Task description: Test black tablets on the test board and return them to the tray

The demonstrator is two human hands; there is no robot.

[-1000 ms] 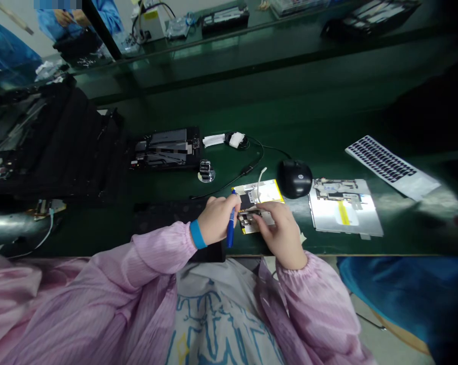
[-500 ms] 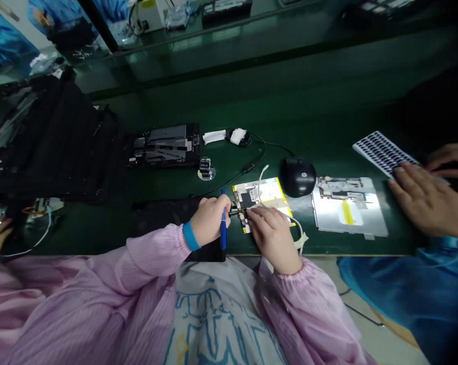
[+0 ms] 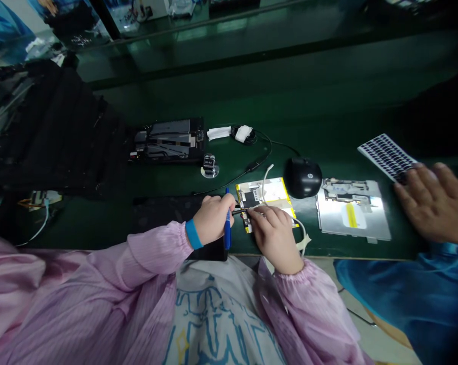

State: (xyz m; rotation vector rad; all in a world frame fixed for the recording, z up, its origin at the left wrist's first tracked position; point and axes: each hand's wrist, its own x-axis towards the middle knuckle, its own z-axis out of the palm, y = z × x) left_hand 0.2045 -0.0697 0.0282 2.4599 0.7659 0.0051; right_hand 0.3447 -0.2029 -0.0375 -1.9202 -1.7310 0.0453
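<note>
My left hand (image 3: 213,219), with a blue band at its wrist, is closed around a blue marker pen (image 3: 228,228) that points away from me. Thin dark pieces (image 3: 239,210) run from its fingertips to the device innards; whether they are tweezers or leads, I cannot tell. My right hand (image 3: 276,238) rests on the near part of those innards, a flat white battery and circuit board with yellow edging (image 3: 276,187). Its fingers are bent and pressed together, and what they pinch is hidden. A white cable (image 3: 266,182) loops over the battery and past this hand.
A black mouse (image 3: 303,177) and a silver metal panel (image 3: 350,218) lie to the right. A co-worker's hand (image 3: 437,208) touches a label sheet (image 3: 386,156). Black device shells (image 3: 50,132) are stacked left; an opened tablet (image 3: 170,141) and small counter (image 3: 209,165) lie ahead.
The view has shifted slightly, so the bench things sit a little further right. My hands keep the same grip and place. One of the co-worker's hands has left the label sheet.
</note>
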